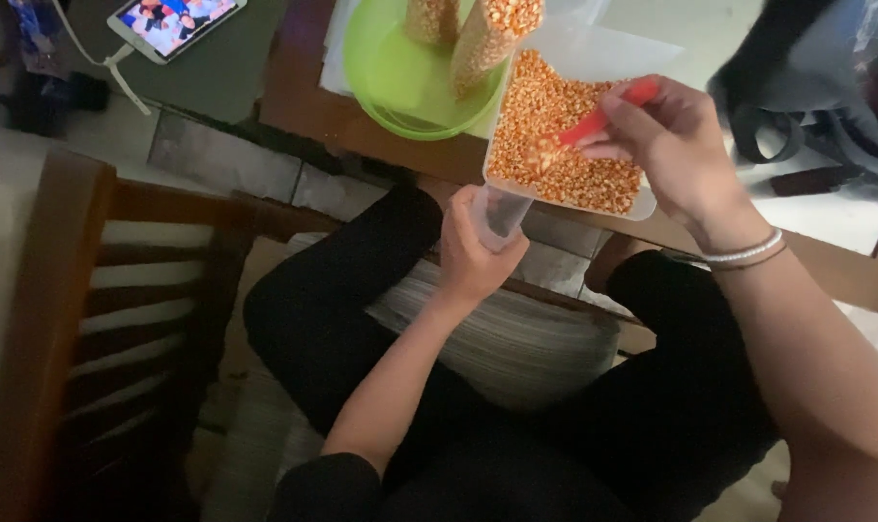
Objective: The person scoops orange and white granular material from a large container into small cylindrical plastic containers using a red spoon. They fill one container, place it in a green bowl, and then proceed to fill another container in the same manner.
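Observation:
My right hand [673,145] grips a red scoop [594,121] whose front end, loaded with kernels, rests in a clear rectangular container [642,205] full of orange-yellow corn kernels [555,106]. Just below the container's near-left edge, my left hand [473,253] holds a small clear plastic bag [502,208] with its mouth up toward the scoop. The bag looks empty or nearly so. A thin bracelet circles my right wrist.
A green bowl [391,68] behind the container holds two filled bags of kernels [487,34] standing upright. The brown table edge [362,126] runs across. A wooden chair [81,319] stands left. A lit tablet [173,21] lies at top left. A dark bag [826,87] sits right.

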